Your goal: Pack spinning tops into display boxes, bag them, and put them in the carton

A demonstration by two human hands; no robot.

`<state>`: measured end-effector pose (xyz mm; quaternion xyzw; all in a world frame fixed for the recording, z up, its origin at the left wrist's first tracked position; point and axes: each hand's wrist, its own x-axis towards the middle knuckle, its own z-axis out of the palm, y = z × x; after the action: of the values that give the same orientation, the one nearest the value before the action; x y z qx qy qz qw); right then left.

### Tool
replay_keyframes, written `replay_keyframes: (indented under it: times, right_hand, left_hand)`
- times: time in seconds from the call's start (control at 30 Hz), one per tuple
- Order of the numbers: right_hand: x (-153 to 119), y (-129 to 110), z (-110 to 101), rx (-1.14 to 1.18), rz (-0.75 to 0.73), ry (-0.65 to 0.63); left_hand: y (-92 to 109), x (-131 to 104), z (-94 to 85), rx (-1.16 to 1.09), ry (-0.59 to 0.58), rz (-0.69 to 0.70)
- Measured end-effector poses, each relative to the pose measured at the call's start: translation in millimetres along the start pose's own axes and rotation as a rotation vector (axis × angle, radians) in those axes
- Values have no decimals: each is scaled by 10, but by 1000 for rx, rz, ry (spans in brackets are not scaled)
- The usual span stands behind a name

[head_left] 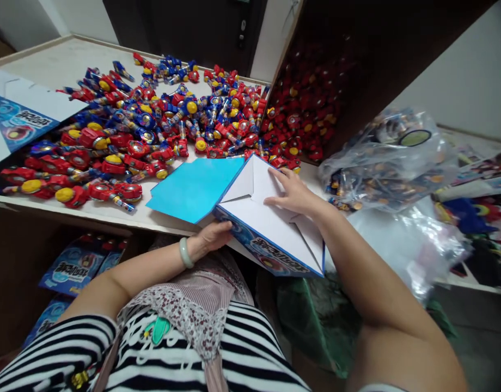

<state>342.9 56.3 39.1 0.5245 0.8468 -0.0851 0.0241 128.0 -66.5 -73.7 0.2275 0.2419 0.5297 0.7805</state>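
Observation:
A printed cardboard display box (270, 218) is tilted in front of me, with its white inner folded flaps facing up and a blue printed side toward me. A bright blue panel (195, 188) extends from it over the table edge. My left hand (215, 234), a pale bangle on its wrist, grips the box's near left corner, fingers partly hidden beneath. My right hand (293, 191) rests on the white flaps at the far right side, its thumb and fingers spread. Beyond the box lies a heap of red and blue toys (169, 117) with yellow parts.
Another printed box (24, 117) stands at the left of the table. A dark bin (316, 103) holds more red toys. Clear plastic bags (389, 158) sit at the right. Packed blue boxes (77, 264) lie on a shelf below, and a green bag (311, 316) is beneath the table.

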Motion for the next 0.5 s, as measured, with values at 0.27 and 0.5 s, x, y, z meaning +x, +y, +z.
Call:
replay_keyframes:
  times: [0.27,0.5]
  right_hand:
    - [-336,59,-54,-4,81,119]
    - [-1021,145,-82,388,-35,534]
  left_hand:
    - [160,191,213,257,-193,-42]
    - [445,-99,-29,641,-266,95]
